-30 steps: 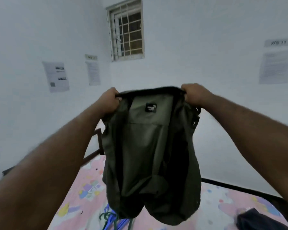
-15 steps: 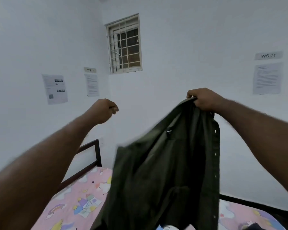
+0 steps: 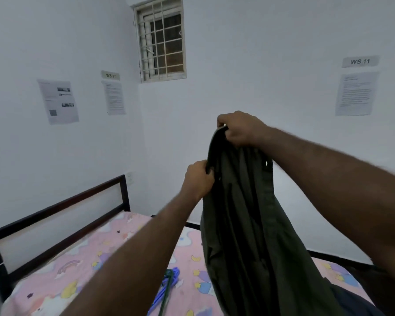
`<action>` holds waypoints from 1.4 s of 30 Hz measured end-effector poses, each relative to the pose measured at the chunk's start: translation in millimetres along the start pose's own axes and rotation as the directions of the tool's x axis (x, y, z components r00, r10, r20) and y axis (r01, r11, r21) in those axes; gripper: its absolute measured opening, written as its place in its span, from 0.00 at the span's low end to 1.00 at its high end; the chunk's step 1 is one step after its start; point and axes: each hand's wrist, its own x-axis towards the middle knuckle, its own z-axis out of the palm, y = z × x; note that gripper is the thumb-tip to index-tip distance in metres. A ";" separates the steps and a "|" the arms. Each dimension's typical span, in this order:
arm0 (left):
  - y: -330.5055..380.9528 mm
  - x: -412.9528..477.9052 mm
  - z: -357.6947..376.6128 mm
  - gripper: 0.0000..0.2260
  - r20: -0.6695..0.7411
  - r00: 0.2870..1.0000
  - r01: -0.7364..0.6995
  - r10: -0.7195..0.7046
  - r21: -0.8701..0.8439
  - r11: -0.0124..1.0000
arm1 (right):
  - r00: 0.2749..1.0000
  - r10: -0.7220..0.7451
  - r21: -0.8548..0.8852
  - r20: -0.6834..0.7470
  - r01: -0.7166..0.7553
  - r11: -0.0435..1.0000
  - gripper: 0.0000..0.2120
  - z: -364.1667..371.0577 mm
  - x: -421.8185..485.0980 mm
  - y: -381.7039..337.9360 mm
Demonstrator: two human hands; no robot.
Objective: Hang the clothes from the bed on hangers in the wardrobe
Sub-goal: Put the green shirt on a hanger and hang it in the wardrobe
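Olive-green cloth fills the middle and the lower right of the view. It is a shirt (image 3: 249, 224), held up in the air over the bed (image 3: 78, 270) by both hands. The right hand (image 3: 240, 131) is at 12 o'clock of the shirt, and its fingers are curled tight round the top edge of the cloth. The left hand (image 3: 197, 181) is lower, at about 10 o'clock of the shirt, where its fingers and thumb grip the same dark edge just under the right hand. The two hands are near each other but do not touch. From them the cloth falls in long folds, and its lower end leaves the picture at 6 o'clock.

At 7 o'clock of the shirt some hangers (image 3: 167, 290), blue and green, lie on the pink printed sheet between the left forearm and the hanging cloth. At 5 o'clock a dark garment (image 3: 351, 302) lies on the bed, partly hidden behind the shirt.

At 9 o'clock stands the dark headboard (image 3: 55, 213) of the bed, against the white wall. Just above its end is a white socket (image 3: 129, 178). Higher, at 11 o'clock, is a barred window (image 3: 161, 39). Left of it a label (image 3: 110, 75) reads "WS 17", with printed papers under and beside it. At 2 o'clock a second label (image 3: 360, 61) reads "WS 11", above another paper (image 3: 356, 94).
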 end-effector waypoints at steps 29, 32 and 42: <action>-14.3 48.7 -126.3 0.11 0.075 0.901 0.433 -0.427 -0.185 0.882 | 0.843 0.422 0.750 0.332 -0.508 0.424 0.06 -3.3 0.4 34.5; -28.7 49.0 -123.3 0.13 -0.170 0.881 0.435 -0.442 -0.081 0.897 | 0.773 0.542 0.669 0.331 -0.597 0.443 0.07 22.3 -4.8 37.5; -20.9 57.6 -140.2 0.11 -0.222 0.938 0.332 -0.266 0.353 0.875 | 0.939 0.332 0.171 0.084 -0.342 0.924 0.07 29.5 -0.5 61.3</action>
